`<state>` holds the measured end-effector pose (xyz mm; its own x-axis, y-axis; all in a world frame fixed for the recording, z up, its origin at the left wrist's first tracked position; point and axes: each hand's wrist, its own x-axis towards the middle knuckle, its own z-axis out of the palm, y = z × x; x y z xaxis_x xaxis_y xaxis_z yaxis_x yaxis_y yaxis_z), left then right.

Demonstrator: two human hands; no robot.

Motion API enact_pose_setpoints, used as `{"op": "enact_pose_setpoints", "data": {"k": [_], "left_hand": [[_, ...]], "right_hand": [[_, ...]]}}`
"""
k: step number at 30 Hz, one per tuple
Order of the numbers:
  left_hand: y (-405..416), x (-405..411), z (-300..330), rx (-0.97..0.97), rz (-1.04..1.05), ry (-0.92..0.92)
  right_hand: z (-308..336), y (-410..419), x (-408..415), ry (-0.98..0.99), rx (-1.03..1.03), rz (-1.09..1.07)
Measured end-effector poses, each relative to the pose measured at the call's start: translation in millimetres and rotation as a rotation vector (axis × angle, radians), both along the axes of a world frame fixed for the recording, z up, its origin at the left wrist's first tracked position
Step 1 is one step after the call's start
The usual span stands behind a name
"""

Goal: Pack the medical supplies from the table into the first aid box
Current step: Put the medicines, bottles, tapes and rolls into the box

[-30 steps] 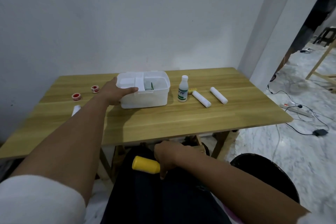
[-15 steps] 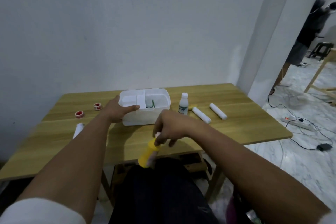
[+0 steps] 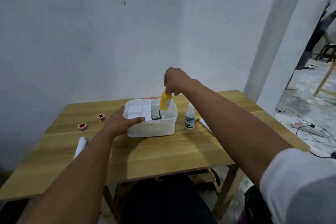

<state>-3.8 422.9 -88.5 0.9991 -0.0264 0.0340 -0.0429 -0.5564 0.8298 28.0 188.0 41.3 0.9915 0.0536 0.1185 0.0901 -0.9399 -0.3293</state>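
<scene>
Holding yellow bottle (image 3: pixel 165 101) over first aid box (image 3: pixel 151 121).

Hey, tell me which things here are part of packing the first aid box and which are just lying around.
Part of the job:
first aid box
yellow bottle in the right hand
left hand steadying the box
white bottle
two red tape rolls
white roll near the left forearm

Just lying about:
power strip and cables on the floor
stool through the doorway
</scene>
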Motion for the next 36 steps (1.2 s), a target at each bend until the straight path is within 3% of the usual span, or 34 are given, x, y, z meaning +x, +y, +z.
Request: {"op": "enact_pose_setpoints", "data": {"k": [4, 12, 21, 25, 28, 32, 36], "left_hand": [[-2, 1, -3, -0.025, -0.01, -0.019], [-6, 1, -7, -0.082, -0.015, -0.041], [-6, 3, -3, -0.031, -0.011, -0.033], [-5, 3, -2, -0.005, -0.008, -0.023], [-7, 3, 0, -0.017, -0.008, -0.023], [-8, 1, 1, -0.015, -0.004, -0.012], [-7, 1, 2, 0.0, -0.009, -0.02]], "right_hand": [[-39, -1, 29, -0.015, -0.094, 0.012], [-78, 0, 44, -0.011, -0.094, 0.032], [-34, -36, 22, -0.02, -0.14, -0.009], [-18, -58, -8, 0.229, -0.224, -0.064], [-32, -67, -23, 0.31, -0.188, -0.094], [-50, -69, -29, 0.252, -0.111, -0.125], [-23, -74, -26, 0.201, -0.015, -0.131]]}}
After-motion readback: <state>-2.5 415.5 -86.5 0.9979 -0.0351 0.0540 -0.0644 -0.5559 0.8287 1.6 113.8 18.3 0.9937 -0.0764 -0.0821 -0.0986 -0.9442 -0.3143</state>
